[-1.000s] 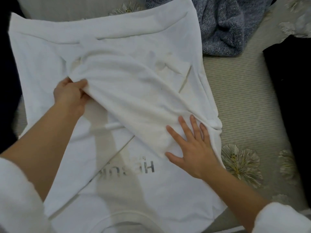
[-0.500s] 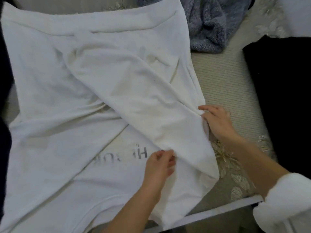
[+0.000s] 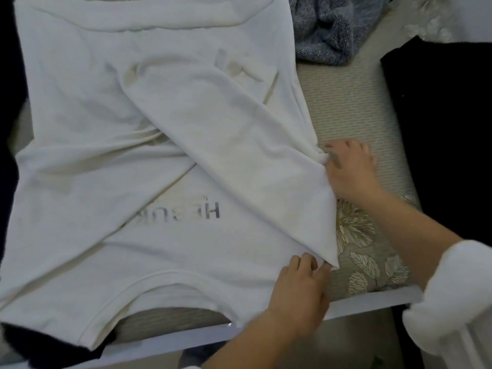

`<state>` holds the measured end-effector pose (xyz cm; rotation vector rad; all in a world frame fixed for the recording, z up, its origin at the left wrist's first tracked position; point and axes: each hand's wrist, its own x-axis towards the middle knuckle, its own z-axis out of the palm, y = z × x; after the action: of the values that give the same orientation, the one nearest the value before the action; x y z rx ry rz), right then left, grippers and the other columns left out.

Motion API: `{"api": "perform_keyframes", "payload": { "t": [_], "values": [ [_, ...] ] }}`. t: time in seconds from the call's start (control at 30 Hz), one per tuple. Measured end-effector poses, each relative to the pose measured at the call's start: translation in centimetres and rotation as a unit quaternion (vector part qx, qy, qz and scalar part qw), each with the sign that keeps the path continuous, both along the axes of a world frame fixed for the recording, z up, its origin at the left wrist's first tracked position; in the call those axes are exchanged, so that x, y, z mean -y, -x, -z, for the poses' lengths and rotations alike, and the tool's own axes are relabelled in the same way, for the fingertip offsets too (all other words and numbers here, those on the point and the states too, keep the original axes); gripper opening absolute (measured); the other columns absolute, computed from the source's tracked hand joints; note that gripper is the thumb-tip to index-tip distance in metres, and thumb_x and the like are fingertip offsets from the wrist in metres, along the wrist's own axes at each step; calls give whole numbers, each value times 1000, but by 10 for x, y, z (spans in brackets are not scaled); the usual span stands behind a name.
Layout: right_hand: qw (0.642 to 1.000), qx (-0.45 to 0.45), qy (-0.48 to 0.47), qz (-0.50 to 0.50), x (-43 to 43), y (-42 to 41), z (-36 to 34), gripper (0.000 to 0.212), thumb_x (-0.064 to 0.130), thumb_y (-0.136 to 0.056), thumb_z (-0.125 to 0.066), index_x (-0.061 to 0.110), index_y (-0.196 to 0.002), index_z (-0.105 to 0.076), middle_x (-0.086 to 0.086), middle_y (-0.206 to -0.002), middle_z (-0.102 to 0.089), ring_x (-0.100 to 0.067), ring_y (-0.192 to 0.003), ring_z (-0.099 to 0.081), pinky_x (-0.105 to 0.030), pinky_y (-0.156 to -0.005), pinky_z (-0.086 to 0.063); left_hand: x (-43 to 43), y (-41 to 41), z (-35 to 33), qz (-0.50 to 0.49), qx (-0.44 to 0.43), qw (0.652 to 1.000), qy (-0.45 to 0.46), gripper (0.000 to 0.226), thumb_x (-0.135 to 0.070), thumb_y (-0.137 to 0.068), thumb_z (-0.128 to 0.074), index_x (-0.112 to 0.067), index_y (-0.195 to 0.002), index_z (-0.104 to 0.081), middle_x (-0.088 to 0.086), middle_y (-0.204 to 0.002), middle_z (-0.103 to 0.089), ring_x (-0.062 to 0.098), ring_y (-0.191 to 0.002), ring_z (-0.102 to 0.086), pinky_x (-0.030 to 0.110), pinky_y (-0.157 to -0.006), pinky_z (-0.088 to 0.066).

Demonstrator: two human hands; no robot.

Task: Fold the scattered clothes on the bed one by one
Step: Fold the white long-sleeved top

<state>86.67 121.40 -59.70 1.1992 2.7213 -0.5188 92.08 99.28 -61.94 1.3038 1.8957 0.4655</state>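
A white T-shirt (image 3: 127, 134) with grey mirrored lettering lies spread across the bed, neckline toward me at the bottom. Its right side is folded diagonally inward over the body. My left hand (image 3: 299, 294) pinches the lower corner of that folded flap near the shirt's shoulder. My right hand (image 3: 351, 169) grips the bunched fabric at the flap's right edge, higher up. Both hands sit at the shirt's right side.
A grey-blue knitted garment (image 3: 327, 30) lies at the top right. A black garment (image 3: 439, 123) covers the right side, and dark cloth (image 3: 10, 75) lies along the left edge. The beige flower-patterned bedspread (image 3: 356, 235) shows on the right; the bed's white edge (image 3: 186, 339) runs along the bottom.
My left hand left the flap's inner edge and came across to its lower right corner. My right hand slid from pressing the flap to gripping its right edge.
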Motion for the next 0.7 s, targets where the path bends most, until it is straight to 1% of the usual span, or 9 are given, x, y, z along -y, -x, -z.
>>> {"api": "perform_keyframes", "payload": {
  "t": [0.07,0.13,0.17,0.27,0.37,0.43,0.53,0.6,0.7],
  "values": [
    [995,-59,-37,-70,21,-8,-4,43,25,-88,-45,15,-130,-50,-10,-138,-46,-30,-124,-36,-46,-99,-27,8,6,-2,-16,37,999,-22,54,-19,-89,-47,-22,-142,-38,7,-126,-43,25,-111,-38,35,-90,-38],
    [985,-41,-63,-158,39,-18,-4,51,28,-88,-47,14,-137,-46,-11,-147,-40,-30,-133,-32,-48,-104,-24,22,24,-5,-100,122,986,-51,41,-15,-92,-47,-18,-131,-56,3,-121,-52,18,-111,-45,29,-94,-40],
    [979,-9,-66,-193,47,-21,-3,53,27,-89,-49,14,-140,-43,-10,-152,-34,-29,-140,-26,-47,-109,-18,31,37,-7,-158,121,977,-71,33,-13,-92,-47,-16,-120,-64,1,-113,-57,14,-106,-48,27,-92,-41],
    [965,40,-57,-253,70,-15,4,58,20,-90,-53,14,-146,-36,-7,-159,-20,-24,-148,-9,-40,-117,-2,57,93,-11,-317,-38,939,-127,20,-4,-87,-53,-13,-96,-69,-1,-98,-58,9,-95,-48,20,-80,-40],
    [954,36,-20,-296,94,11,8,61,25,-95,-45,18,-151,-23,-3,-161,-7,-18,-149,2,-30,-116,8,71,168,-11,-406,-164,892,-116,23,4,-85,-53,-9,-100,-64,6,-105,-56,17,-100,-44,19,-81,-33],
    [949,32,2,-315,105,31,14,61,30,-97,-42,21,-152,-17,-1,-162,-1,-17,-148,6,-27,-114,9,74,218,-8,-400,-221,886,-78,26,2,-87,-49,-7,-108,-61,12,-114,-56,27,-108,-45,30,-89,-36],
    [950,22,25,-311,117,57,20,63,39,-97,-40,24,-152,-15,0,-162,-1,-17,-148,5,-31,-117,1,74,273,2,-311,-275,910,-19,32,-6,-93,-46,-3,-123,-56,17,-129,-53,36,-118,-45,43,-96,-36],
    [955,13,41,-293,122,70,25,65,45,-96,-40,28,-152,-13,2,-162,-2,-17,-148,4,-35,-118,-4,75,298,13,-248,-295,922,28,40,-20,-97,-45,-9,-135,-46,13,-143,-41,34,-129,-36,47,-105,-30],
    [969,33,56,-237,119,79,31,67,54,-93,-37,38,-151,-8,4,-161,0,-17,-147,-2,-41,-114,-12,78,321,23,-282,-274,917,65,62,-42,-89,-56,-25,-143,-33,8,-149,-26,37,-134,-23,56,-108,-22]
  ]
}}
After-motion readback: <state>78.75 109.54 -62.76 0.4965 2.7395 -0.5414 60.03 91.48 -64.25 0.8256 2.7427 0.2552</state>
